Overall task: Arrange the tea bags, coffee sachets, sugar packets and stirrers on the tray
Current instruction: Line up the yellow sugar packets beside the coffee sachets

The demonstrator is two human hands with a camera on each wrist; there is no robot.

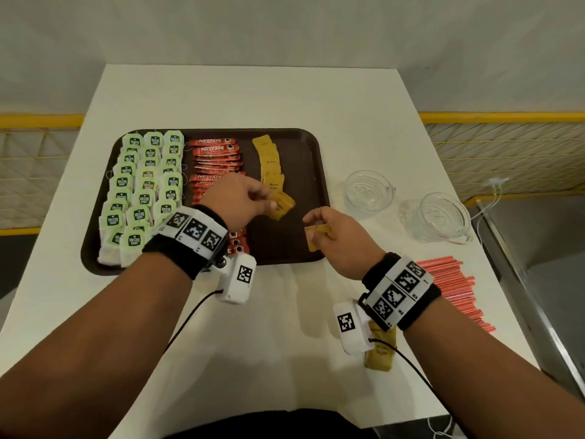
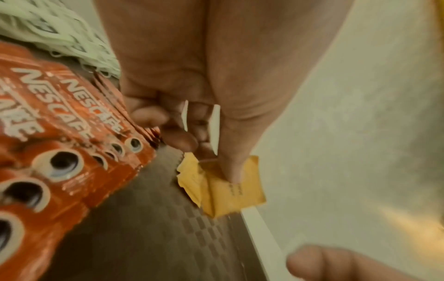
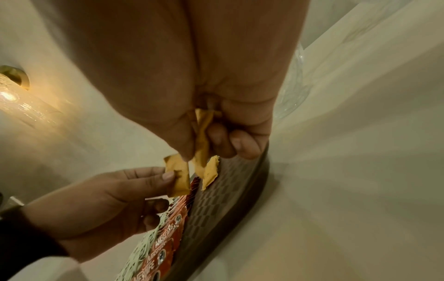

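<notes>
A dark brown tray [image 1: 311, 147] holds rows of green tea bags [image 1: 142, 185], red coffee sachets [image 1: 215, 153] and a line of yellow-brown sugar packets [image 1: 269, 160]. My left hand [image 1: 269, 201] hovers over the tray's middle and pinches a sugar packet [image 2: 228, 192] between thumb and fingers at the near end of that line. My right hand [image 1: 313, 231] is just right of it, over the tray's near right part, gripping several more sugar packets [image 3: 201, 152]. Red stirrers [image 1: 456, 286] lie in a pile on the table to the right.
Two clear glass cups [image 1: 368, 191] [image 1: 440, 217] stand on the white table right of the tray. More sugar packets [image 1: 381, 353] lie on the table under my right wrist. The table's right edge drops off just beyond the stirrers.
</notes>
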